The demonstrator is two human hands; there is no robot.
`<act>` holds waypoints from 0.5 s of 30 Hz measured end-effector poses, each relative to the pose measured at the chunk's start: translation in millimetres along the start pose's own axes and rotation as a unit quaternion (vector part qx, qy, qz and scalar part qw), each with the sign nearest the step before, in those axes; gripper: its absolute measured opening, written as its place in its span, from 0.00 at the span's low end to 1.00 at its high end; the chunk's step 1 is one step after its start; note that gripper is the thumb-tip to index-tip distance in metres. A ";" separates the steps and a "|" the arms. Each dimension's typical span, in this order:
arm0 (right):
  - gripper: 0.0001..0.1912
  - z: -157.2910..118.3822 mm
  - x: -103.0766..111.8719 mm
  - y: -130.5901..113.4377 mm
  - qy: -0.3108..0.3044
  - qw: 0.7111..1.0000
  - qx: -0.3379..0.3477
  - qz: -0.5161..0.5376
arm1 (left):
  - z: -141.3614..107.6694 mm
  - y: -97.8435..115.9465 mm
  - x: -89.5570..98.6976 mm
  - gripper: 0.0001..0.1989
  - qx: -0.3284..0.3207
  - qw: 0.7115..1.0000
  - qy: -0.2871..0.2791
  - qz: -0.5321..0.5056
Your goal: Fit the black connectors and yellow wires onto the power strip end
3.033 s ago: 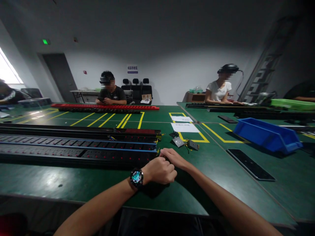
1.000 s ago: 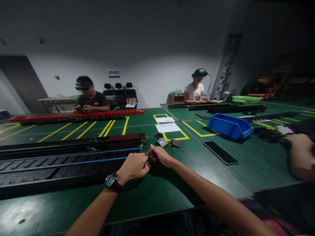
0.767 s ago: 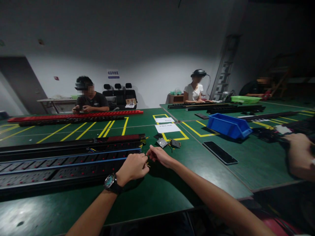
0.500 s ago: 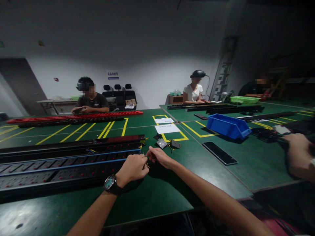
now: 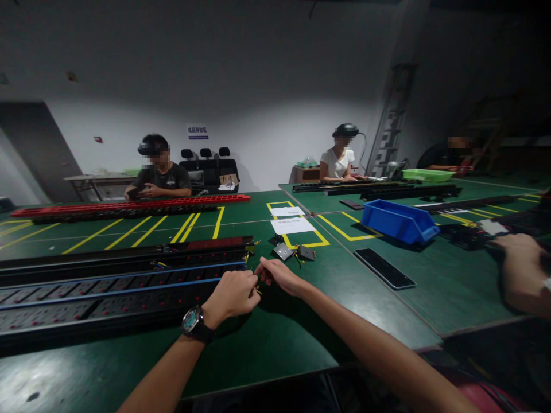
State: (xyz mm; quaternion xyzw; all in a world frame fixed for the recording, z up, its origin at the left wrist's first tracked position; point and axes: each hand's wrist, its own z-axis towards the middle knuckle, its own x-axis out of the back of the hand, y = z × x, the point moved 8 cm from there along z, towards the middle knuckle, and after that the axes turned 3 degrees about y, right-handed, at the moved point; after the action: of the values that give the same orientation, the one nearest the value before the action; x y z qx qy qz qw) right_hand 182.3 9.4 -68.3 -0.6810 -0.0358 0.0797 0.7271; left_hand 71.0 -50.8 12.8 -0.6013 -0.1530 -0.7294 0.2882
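Observation:
My left hand (image 5: pixel 235 291), with a watch (image 5: pixel 192 321) on its wrist, is closed at the right end of a long black rail (image 5: pixel 142 298) that has blue strips and red dots. A thin yellow wire-like end (image 5: pixel 259 291) shows by its fingertips. Close against it, my right hand (image 5: pixel 279 274) has its thumb and fingers pinched together. What the two hands hold is hidden between the fingers. Just beyond them lie a small grey square plate (image 5: pixel 283 250) and a small dark block (image 5: pixel 306 252) with short wires.
A phone (image 5: pixel 384 268) and a blue bin (image 5: pixel 398 222) are to the right. Paper labels (image 5: pixel 293 225) and a red rail (image 5: pixel 129 205) lie farther back. A co-worker's hand (image 5: pixel 523 258) is at the right edge. Two people sit across the green table (image 5: pixel 301 338), another far right.
Both of my hands stay nearly in place at the rail end. The person across on the left has shifted the head and hands slightly.

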 end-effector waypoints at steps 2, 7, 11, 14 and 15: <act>0.33 -0.6 -0.1 -1.0 0.000 1.000 0.001 -0.002 | -0.1 0.2 0.1 0.05 -0.001 1.000 -0.001 0.000; 0.33 -2.3 -1.4 -3.9 0.000 1.000 -0.001 -0.008 | -0.2 -0.2 0.1 0.05 -0.001 1.000 0.001 -0.001; 0.34 -2.6 -2.1 -5.4 0.001 1.000 0.000 -0.017 | -0.1 -0.3 -0.5 0.06 -0.002 1.000 0.007 0.008; 0.34 -2.3 -2.0 -6.0 0.001 1.000 0.004 -0.023 | 0.1 -0.6 -1.7 0.08 -0.001 1.000 0.008 0.007; 0.35 -2.2 -1.9 -6.0 0.000 1.000 0.006 -0.025 | 0.1 -0.5 -2.0 0.09 -0.002 1.000 0.009 0.004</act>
State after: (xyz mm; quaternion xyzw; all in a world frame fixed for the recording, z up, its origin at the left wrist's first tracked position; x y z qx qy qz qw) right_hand 181.2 6.6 -62.3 -0.6755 -0.0518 0.0616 0.7330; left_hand 71.0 -49.9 10.9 -0.5963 -0.1465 -0.7335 0.2914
